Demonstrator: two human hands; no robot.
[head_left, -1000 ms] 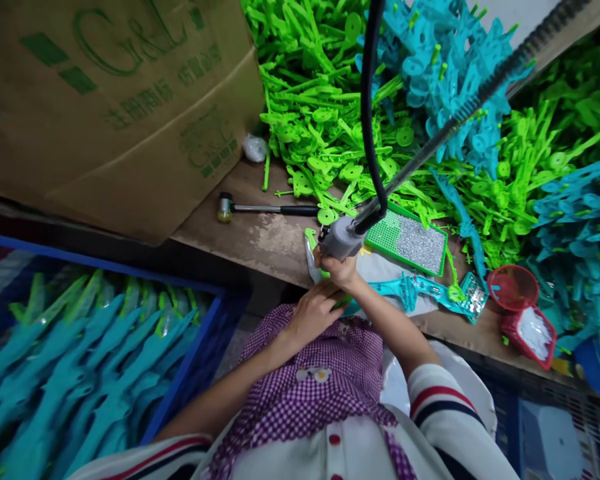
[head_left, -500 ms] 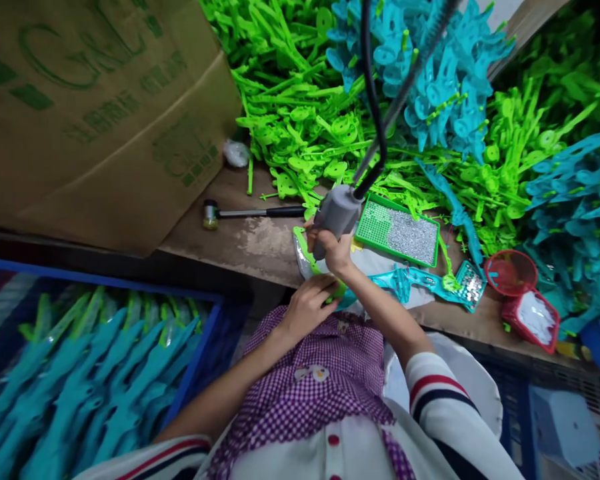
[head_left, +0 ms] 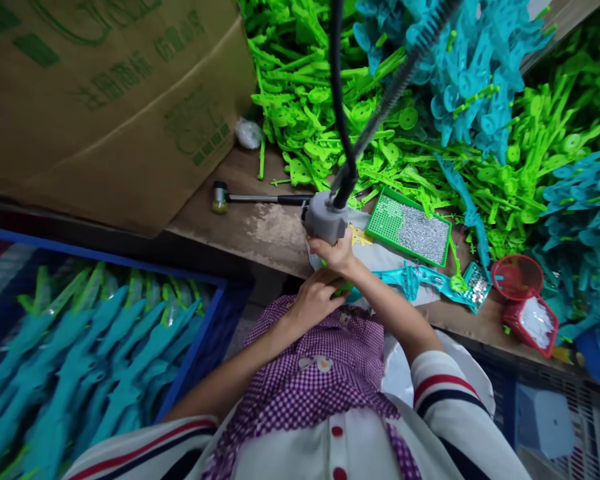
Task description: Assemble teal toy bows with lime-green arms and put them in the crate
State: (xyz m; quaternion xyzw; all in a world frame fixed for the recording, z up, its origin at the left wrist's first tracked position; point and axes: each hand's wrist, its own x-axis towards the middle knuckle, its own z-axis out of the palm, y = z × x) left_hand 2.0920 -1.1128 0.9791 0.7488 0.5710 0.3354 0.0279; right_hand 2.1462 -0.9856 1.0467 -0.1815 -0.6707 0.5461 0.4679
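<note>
My right hand [head_left: 336, 252] is wrapped round a grey electric screwdriver [head_left: 325, 217], which hangs from a coiled spring and a black cable. Just below it, my left hand [head_left: 316, 295] has its fingers closed on a teal and green plastic toy part [head_left: 354, 295] at the bench edge. Most of that part is hidden under my hands and right forearm, and so is the driver's tip. Right of my hands lies a green tray [head_left: 409, 227] full of small silvery screws. A teal plastic piece [head_left: 405, 279] rests on the cloth beside my forearm.
A hammer [head_left: 260, 198] lies left of the screwdriver. Green parts [head_left: 325, 127] and teal parts [head_left: 460, 73] are heaped behind. A carton [head_left: 130, 133] stands left, above a blue crate [head_left: 215, 313] of finished-looking teal pieces. Red containers [head_left: 517, 277] sit at right.
The screwdriver has tipped more upright, its top moving left, with my right hand still round it. My left hand stays closed on the plastic part. The view has shifted slightly.
</note>
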